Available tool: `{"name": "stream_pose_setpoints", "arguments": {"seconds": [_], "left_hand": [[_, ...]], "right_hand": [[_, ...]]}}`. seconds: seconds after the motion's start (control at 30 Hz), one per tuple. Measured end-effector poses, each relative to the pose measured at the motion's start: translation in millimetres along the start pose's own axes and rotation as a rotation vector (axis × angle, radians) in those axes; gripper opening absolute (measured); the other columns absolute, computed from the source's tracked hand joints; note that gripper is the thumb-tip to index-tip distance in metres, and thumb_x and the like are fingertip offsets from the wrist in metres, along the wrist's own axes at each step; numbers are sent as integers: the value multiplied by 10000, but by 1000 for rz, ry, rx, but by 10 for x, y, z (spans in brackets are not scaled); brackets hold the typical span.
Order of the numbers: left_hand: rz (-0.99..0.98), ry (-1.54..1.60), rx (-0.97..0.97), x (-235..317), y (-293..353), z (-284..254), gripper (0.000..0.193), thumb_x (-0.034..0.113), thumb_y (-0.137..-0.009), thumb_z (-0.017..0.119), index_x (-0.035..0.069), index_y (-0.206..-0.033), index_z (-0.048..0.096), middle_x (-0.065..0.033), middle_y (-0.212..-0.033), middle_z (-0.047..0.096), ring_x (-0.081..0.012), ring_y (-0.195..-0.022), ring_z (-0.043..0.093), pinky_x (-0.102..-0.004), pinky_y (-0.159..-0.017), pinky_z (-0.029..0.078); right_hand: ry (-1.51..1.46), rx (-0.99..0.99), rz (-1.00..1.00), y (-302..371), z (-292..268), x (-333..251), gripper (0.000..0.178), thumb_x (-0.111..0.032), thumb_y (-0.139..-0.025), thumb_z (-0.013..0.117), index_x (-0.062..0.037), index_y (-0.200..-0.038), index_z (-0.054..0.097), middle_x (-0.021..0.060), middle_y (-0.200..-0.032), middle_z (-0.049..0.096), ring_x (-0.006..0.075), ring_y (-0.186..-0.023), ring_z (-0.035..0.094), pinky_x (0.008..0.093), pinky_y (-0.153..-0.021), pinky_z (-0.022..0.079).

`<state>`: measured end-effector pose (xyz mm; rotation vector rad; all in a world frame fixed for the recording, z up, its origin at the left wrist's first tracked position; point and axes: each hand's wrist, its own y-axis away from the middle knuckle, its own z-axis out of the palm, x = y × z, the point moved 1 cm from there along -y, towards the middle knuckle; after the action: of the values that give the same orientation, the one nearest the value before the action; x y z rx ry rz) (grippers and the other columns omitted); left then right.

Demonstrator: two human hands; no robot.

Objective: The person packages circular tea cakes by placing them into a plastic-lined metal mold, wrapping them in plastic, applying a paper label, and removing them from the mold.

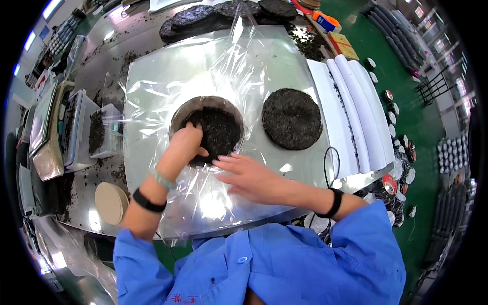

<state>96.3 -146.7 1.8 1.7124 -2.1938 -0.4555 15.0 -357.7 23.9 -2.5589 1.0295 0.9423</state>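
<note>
A round ring mould with a brownish wall stands on clear plastic film at the middle of the table. Dark, crumbly leaf material that looks like tea fills its inside. My left hand reaches over the near left rim; its fingers press into the dark material, thumb apart, fingertips partly hidden. At the near right rim lies my right hand, fingers stretched out over the film and holding nothing. A flat dark round cake of the same material rests to the right of the mould, apart from both hands.
Several dark cakes lie along the far edge. White paper rolls stand right, with an orange-and-blue tape dispenser beyond. At left are a scale, a clear plastic box with dark leaves and beige discs.
</note>
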Motion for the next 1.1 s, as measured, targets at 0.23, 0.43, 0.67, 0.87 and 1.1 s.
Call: {"name": "stream_pose_setpoints", "arguments": {"seconds": [0.23, 0.43, 0.67, 0.87, 1.1], "left_hand": [[750, 312, 542, 691, 967, 288, 404, 236, -784, 774, 196, -1179, 699, -54, -1371, 580, -224, -1295, 530, -462, -1105, 384], [2, 477, 880, -364, 579, 380, 544, 335, -1012, 501, 59, -1475, 426, -152, -1546, 390, -332, -1470, 290, -443, -1194, 226], [388, 860, 849, -593, 708, -225, 887, 405, -887, 715, 17, -1542, 260, -179, -1581, 306, -294, -1477, 270, -403, -1192, 230], [120, 1459, 660, -353, 314, -255, 810, 257, -737, 865, 3, -1402, 479, -122, -1263, 617, -210, -1120, 605, -326, -994, 470], [-87, 1334, 936, -223, 499, -331, 1309, 287, -643, 918, 77, -1577, 25, -226, -1330, 538, -329, -1125, 619, -404, -977, 486]], "right_hand": [[714, 436, 268, 746, -204, 1384, 900, -277, -719, 823, -115, -1479, 370, 212, -1497, 381, 431, -1378, 357, 504, -1095, 369], [658, 263, 261, 866, -345, 1789, 852, -37, -694, 752, -94, -1465, 394, 215, -1494, 390, 429, -1402, 342, 570, -1136, 309], [-30, 433, -62, 363, -1017, 304, 687, 126, -773, 586, -58, -1424, 465, 181, -1458, 464, 340, -1324, 477, 427, -1090, 402], [-1401, 289, 249, -388, -539, 267, 525, -108, -846, 743, 34, -1290, 502, 126, -1201, 616, 194, -1108, 592, 342, -972, 480], [-777, 685, 60, -682, -497, 195, 523, -127, -821, 768, -3, -1260, 513, 148, -1141, 657, 219, -1003, 665, 345, -883, 527]]}}
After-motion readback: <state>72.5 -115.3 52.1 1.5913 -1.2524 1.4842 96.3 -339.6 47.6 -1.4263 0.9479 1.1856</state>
